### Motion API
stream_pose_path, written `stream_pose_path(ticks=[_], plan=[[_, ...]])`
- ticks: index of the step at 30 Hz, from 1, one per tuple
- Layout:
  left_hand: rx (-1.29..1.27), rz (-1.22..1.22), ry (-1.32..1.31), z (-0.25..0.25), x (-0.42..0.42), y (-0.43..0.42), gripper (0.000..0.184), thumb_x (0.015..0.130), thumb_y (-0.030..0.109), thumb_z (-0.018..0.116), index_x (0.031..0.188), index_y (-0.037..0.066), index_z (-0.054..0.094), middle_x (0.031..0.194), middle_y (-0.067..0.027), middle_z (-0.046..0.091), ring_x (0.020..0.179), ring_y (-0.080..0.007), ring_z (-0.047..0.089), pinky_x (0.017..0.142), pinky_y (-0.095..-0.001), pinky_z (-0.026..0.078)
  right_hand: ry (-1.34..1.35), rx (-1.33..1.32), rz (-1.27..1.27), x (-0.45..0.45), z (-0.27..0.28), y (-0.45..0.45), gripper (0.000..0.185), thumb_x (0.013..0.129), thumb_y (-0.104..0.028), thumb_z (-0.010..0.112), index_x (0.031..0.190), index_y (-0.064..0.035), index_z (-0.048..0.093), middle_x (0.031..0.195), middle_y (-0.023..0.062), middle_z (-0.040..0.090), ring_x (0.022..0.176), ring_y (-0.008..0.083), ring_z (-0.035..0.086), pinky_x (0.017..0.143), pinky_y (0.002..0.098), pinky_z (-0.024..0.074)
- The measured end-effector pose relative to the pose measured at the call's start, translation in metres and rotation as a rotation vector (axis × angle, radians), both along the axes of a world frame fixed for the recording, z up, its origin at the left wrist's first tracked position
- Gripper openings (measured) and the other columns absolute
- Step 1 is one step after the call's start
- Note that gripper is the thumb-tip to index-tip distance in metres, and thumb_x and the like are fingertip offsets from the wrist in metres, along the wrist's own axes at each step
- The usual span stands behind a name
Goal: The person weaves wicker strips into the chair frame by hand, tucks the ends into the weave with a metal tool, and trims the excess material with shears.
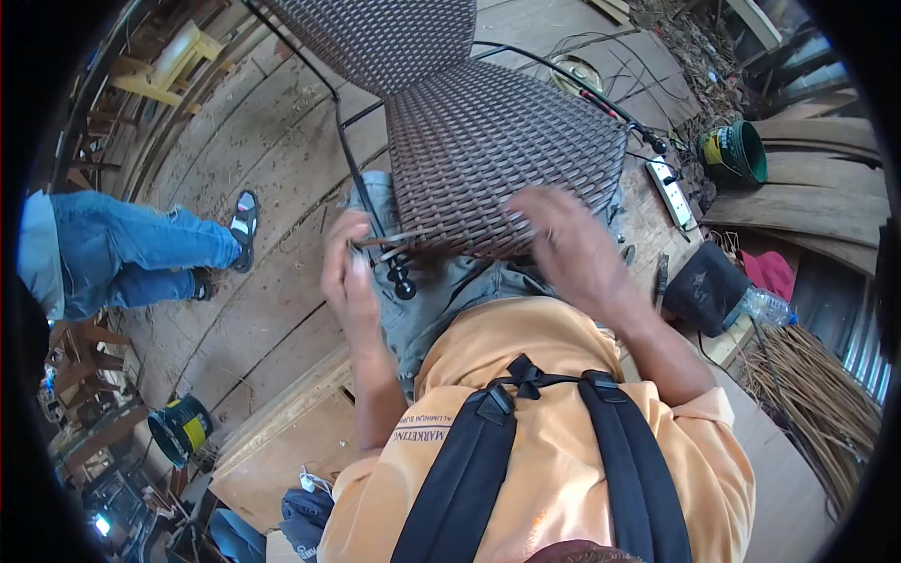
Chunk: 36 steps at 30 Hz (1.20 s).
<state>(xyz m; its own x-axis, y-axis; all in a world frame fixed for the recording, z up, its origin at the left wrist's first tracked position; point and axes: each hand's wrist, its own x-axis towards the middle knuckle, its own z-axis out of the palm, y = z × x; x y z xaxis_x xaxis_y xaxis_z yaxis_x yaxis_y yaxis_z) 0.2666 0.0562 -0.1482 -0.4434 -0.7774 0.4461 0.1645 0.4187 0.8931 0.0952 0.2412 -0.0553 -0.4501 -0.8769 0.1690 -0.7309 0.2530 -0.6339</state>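
A dark brown woven wicker chair (pixel 497 150) lies across my lap, its seat edge toward me and its black metal frame showing at both sides. My left hand (pixel 349 277) is closed at the seat's left corner, pinching a flat brown wicker strand (pixel 399 236) that runs to the front edge. Just below it, a black knobbed foot (pixel 402 280) of the frame sticks out. Over the right part of the woven seat, my right hand (pixel 582 249) is blurred by motion, its fingers loosely stretched and apart from the thumb. Nothing shows in that hand.
Another person in jeans (pixel 141 244) stands at the left on the plank floor. To the right are a white power strip (pixel 670 192), a dark green bucket (pixel 737 153), a black cap (pixel 704 289), a plastic bottle (pixel 768 306) and a bundle of brown strands (pixel 817 385). Another bucket (pixel 178 430) stands lower left.
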Motion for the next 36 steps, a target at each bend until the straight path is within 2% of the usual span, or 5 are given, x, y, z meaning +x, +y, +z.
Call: stream_pose_path(ticks=[4, 12, 15, 20, 36], plan=[[-0.201, 0.013, -0.256, 0.047, 0.044, 0.046, 0.046, 0.085, 0.033, 0.062, 0.114, -0.002, 0.056, 0.120, -0.0187, 0.053, 0.112, -0.0294, 0.054, 0.100, -0.0398, 0.038, -0.441, -0.492, 0.427, 0.042, -0.002, -0.030, 0.029, 0.090, -0.006, 0.052, 0.119, -0.0013, 0.055, 0.120, 0.0153, 0.058, 0.115, 0.0339, 0.052, 0.102, 0.0463, 0.0385], [0.152, -0.055, -0.483, 0.060, 0.064, 0.101, 0.038, 0.090, 0.025, 0.059, 0.117, 0.000, 0.054, 0.105, -0.0093, 0.053, 0.096, -0.0190, 0.053, 0.085, -0.0309, 0.042, -0.355, -0.277, 0.490, 0.110, -0.020, -0.061, 0.044, 0.094, -0.031, 0.053, 0.124, 0.0017, 0.052, 0.134, 0.0162, 0.045, 0.128, 0.0359, 0.038, 0.108, 0.0481, 0.0297], [0.436, 0.078, -0.349, 0.055, 0.063, 0.096, 0.035, 0.091, 0.023, 0.058, 0.117, 0.000, 0.053, 0.100, -0.0059, 0.053, 0.091, -0.0154, 0.053, 0.080, -0.0279, 0.044, -0.606, -0.250, 0.663, 0.079, -0.022, -0.066, 0.042, 0.093, -0.028, 0.056, 0.124, 0.0008, 0.052, 0.129, 0.0145, 0.050, 0.121, 0.0297, 0.047, 0.102, 0.0419, 0.0376], [0.434, -0.004, -0.411, 0.061, 0.100, 0.043, 0.034, 0.095, 0.024, 0.057, 0.120, 0.002, 0.051, 0.087, 0.0033, 0.049, 0.075, -0.0063, 0.047, 0.067, -0.0210, 0.041, -0.822, -0.160, 0.211, -0.006, -0.016, -0.090, 0.022, 0.093, -0.010, 0.057, 0.113, -0.0025, 0.061, 0.097, 0.0019, 0.066, 0.095, 0.0106, 0.060, 0.081, 0.0243, 0.0491], [-0.232, -0.401, -1.393, 0.139, 0.044, -0.039, 0.019, 0.088, 0.022, 0.060, 0.095, 0.005, 0.056, 0.081, -0.0170, 0.060, 0.074, -0.0344, 0.061, 0.064, -0.0418, 0.045, -0.585, 0.378, 0.647, -0.003, -0.060, -0.158, 0.016, 0.089, -0.010, 0.061, 0.101, 0.0000, 0.066, 0.088, 0.0079, 0.066, 0.080, 0.0146, 0.061, 0.073, 0.0284, 0.0474]])
